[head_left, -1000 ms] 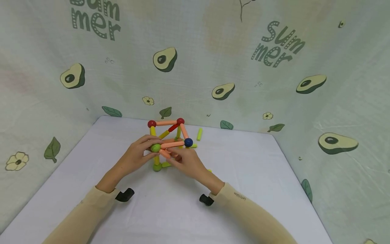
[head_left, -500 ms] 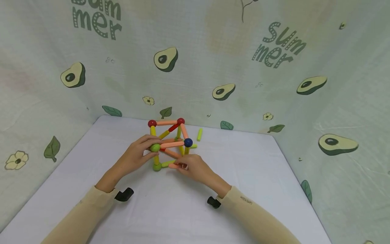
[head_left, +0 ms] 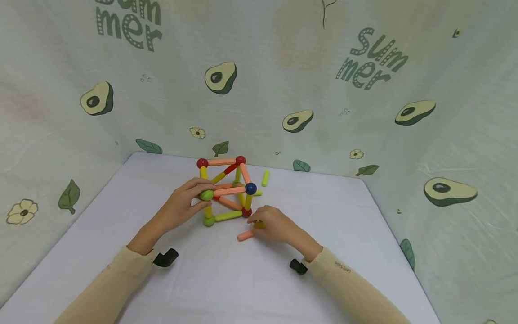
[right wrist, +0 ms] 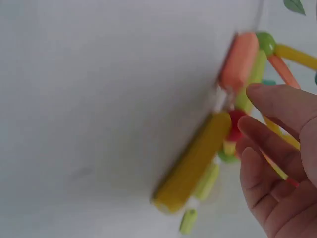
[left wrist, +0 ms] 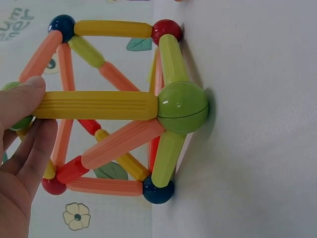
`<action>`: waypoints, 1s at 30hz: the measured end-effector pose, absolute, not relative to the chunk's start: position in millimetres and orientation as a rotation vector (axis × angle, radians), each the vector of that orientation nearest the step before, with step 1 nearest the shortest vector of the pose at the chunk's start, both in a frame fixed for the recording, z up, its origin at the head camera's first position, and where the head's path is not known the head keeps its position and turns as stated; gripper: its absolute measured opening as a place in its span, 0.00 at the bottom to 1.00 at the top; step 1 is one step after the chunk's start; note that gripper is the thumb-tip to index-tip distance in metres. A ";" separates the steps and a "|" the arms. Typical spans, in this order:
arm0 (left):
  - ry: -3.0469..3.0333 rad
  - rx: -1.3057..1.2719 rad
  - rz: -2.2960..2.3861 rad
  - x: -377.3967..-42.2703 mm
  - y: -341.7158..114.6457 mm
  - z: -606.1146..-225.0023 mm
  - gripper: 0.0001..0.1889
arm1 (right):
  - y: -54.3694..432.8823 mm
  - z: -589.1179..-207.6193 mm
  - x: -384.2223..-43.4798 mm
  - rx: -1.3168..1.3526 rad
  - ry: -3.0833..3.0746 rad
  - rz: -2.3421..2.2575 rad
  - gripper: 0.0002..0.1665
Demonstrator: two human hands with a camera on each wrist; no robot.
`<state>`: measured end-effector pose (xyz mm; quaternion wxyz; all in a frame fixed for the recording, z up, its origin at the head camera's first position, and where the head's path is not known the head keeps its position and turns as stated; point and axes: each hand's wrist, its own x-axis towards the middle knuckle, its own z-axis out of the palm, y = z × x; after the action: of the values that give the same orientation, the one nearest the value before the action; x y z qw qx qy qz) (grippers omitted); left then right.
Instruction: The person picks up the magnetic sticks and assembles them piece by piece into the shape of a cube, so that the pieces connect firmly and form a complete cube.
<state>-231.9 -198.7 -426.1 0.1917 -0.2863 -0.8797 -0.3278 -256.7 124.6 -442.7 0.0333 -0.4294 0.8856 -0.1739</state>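
A cube-like frame of magnetic sticks and balls stands on the table. My left hand (head_left: 184, 204) holds its near left edge, thumb and fingers pinching the upright yellow stick (left wrist: 99, 105) beside the upper green ball (head_left: 207, 195). My right hand (head_left: 275, 226) is just right of the frame's lower red ball (head_left: 247, 212), fingers loosely bent and apart. Close by its fingertips lie a loose yellow stick (right wrist: 193, 163) and a loose orange stick (head_left: 245, 236), both blurred in the right wrist view. In that view, a gap shows between the fingers and the yellow stick.
Behind the frame lies a loose lime stick (head_left: 265, 178), and another lime stick (head_left: 257, 193) shows beside its right side. The white table (head_left: 323, 211) backs onto a hanging cloth (head_left: 259, 90) printed with avocados.
My right hand has moved from the frame's upper front down and right, carrying the orange stick, which is now out of its fingers by the yellow stick. My left hand keeps its place.
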 end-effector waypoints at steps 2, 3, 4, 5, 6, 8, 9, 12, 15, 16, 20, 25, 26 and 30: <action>-2.470 -0.803 -0.924 -232.1 -198.3 -425.9 0.29 | 133.2 -436.7 -260.7 -1.256 2.747 -0.536 0.13; -2.473 -0.799 -0.925 -232.1 -198.3 -425.9 0.29 | 136.6 -434.1 -263.1 -1.229 2.755 -0.526 0.13; -2.476 -0.796 -0.928 -232.1 -198.4 -426.0 0.29 | 139.6 -432.0 -265.4 -1.208 2.761 -0.501 0.13; -2.481 -0.791 -0.928 -232.0 -198.5 -425.8 0.29 | 142.1 -430.6 -267.5 -1.181 2.760 -0.474 0.14; -2.484 -0.787 -0.928 -232.0 -198.6 -426.0 0.29 | 143.9 -429.3 -268.9 -1.143 2.753 -0.448 0.14; -2.488 -0.784 -0.928 -232.1 -198.8 -426.0 0.29 | 146.6 -428.6 -270.3 -1.062 2.734 -0.393 0.15; -2.490 -0.782 -0.929 -232.1 -198.8 -426.0 0.29 | 147.7 -429.7 -271.1 -1.030 2.727 -0.360 0.15; -2.489 -0.787 -0.931 -232.3 -197.9 -425.7 0.29 | 150.9 -434.8 -271.6 -0.992 2.720 -0.321 0.13; -2.490 -0.791 -0.933 -232.1 -196.8 -425.0 0.29 | 153.3 -439.2 -271.7 -1.071 2.739 -0.320 0.10; -2.491 -0.792 -0.932 -232.2 -196.5 -424.9 0.29 | 152.8 -438.3 -270.7 -1.105 2.747 -0.337 0.10; -2.490 -0.794 -0.927 -232.3 -196.7 -424.5 0.29 | 142.8 -427.6 -266.4 -1.242 2.776 -0.403 0.11; -2.485 -0.797 -0.920 -232.2 -197.1 -424.2 0.29 | 117.1 -411.7 -260.9 -1.372 2.780 -0.446 0.14; -2.485 -0.796 -0.919 -232.1 -197.1 -424.3 0.29 | 111.3 -410.3 -260.1 -1.383 2.782 -0.442 0.16; -2.493 -0.790 -0.922 -232.1 -196.4 -425.2 0.29 | 88.3 -411.4 -257.5 -1.363 2.829 -0.401 0.15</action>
<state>-232.1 -196.4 -425.2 0.1832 -0.2801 -0.8839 -0.3267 -257.5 88.3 -411.4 -0.0121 -0.4307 0.8935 -0.1265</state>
